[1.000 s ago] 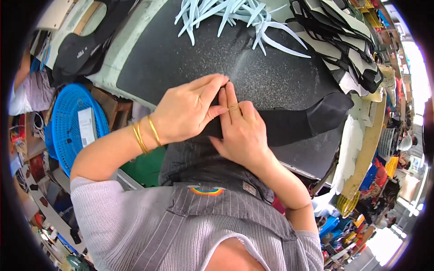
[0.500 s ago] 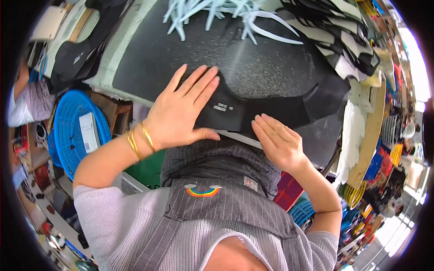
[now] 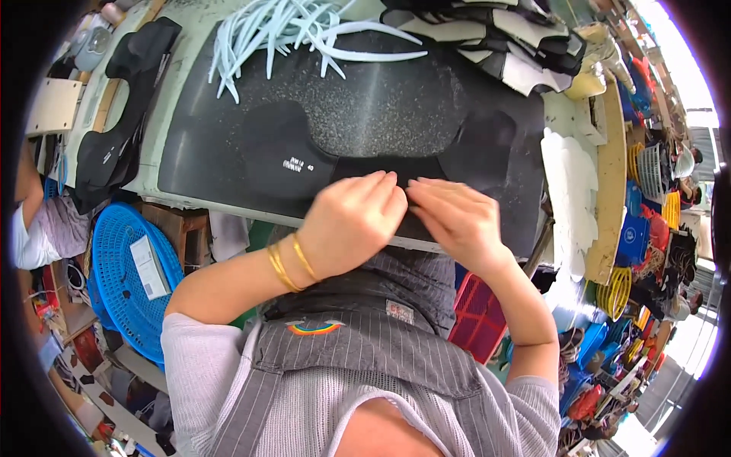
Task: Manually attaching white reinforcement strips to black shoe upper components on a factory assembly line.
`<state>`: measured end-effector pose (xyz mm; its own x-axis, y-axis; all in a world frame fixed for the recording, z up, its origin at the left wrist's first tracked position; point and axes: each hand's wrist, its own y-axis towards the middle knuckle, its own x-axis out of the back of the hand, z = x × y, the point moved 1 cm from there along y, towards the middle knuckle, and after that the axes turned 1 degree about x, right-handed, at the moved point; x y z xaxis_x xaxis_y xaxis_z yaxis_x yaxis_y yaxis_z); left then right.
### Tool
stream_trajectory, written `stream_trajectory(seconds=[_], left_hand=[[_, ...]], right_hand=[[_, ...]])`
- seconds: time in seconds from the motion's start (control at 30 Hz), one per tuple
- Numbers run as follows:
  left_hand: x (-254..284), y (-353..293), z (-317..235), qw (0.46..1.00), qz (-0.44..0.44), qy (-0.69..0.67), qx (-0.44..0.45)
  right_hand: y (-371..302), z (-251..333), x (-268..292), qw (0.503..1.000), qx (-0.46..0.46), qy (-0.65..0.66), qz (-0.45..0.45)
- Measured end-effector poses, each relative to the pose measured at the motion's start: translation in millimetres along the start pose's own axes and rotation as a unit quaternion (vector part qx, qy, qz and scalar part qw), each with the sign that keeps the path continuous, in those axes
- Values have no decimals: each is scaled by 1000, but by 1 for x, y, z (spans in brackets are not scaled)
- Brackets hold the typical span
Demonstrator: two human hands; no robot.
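Observation:
A black curved piece of sheet material point(image 3: 282, 148) with small white print lies flat on a dark speckled mat point(image 3: 373, 95). My left hand point(image 3: 356, 222), two gold bangles on its wrist, is closed at the middle of the piece's near edge, fingertips bunched and pinching there. My right hand point(image 3: 459, 222) meets it from the right, its fingers pressed together on the same narrow middle part. The fingertips of both hands almost touch. My hands hide part of the near edge. The thumbs are mostly out of sight.
Pale blue strips point(image 3: 282, 34) lie in a tangle at the mat's far side. Stacked black and white cut pieces point(image 3: 525, 65) sit at the far right, more black pieces point(image 3: 114, 145) at the left. A blue basket point(image 3: 114, 266) stands left, beside another person's sleeve point(image 3: 65, 225).
My left hand has gone from lying flat on the piece to a pinch at its near edge. My right hand has moved in beside it. The piece lies flatter, further left in view.

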<state>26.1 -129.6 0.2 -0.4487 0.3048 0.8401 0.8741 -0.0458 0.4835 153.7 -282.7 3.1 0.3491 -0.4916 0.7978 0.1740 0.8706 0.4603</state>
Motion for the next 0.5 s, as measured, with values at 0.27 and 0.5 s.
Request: stream_trajectory(seconds=[0.27, 0.5], left_hand=[[73, -7, -4, 652, -210, -640, 347], [88, -42, -1, 445, -161, -780, 410]], right_hand=[[40, 59, -3, 773, -286, 551, -128], [58, 69, -28, 529, -278, 801, -26]])
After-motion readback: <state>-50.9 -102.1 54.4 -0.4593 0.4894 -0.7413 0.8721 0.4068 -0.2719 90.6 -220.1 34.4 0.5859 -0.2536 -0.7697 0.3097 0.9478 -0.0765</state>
